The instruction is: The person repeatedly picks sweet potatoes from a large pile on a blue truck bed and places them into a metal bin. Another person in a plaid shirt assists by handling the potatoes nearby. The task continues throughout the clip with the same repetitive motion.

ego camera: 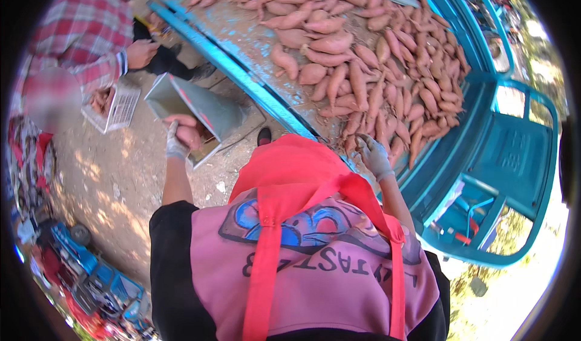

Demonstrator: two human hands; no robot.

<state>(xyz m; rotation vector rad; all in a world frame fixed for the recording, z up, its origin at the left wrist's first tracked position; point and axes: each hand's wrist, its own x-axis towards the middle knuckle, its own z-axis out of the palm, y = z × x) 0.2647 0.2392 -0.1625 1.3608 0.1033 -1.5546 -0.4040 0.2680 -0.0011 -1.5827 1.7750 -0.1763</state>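
Observation:
My left hand (175, 142), in a pale work glove, grips sweet potatoes at the mouth of a tall grey box (213, 107). One sweet potato (189, 137) lies against the fingers, and another (180, 120) shows just above it. The box stands on the ground, its open top facing up toward me; its bottom is hidden. At the near edge of a large sweet potato heap (363, 82), my gloved right hand (374, 157) has its fingers apart, touching or very close to the heap. Nothing shows between those fingers.
The heap lies on a blue vehicle bed (227, 28) with a raised side rail (458, 159) at right. Across the box, a person in a plaid shirt (91, 18) bends near a white plastic crate (121, 109) holding sweet potatoes. A blue vehicle (91, 268) stands lower left.

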